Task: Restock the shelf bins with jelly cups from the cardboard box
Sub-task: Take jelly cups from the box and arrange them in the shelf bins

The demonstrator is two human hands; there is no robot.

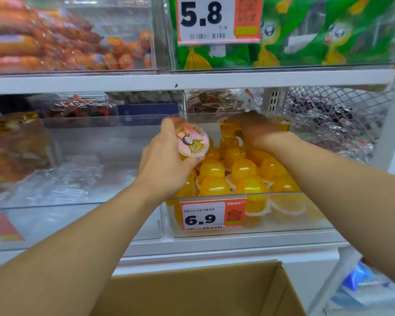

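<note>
While the left hand grips one cup at the bin's left edge, lid facing back, the right hand curls over cups on top of the pile deep inside the bin. Below the bin sits the box. These cups look light, with stiff smooth domes likely slippery; I'd judge the flanged rim under the thin peel lid the safest hold.
</note>
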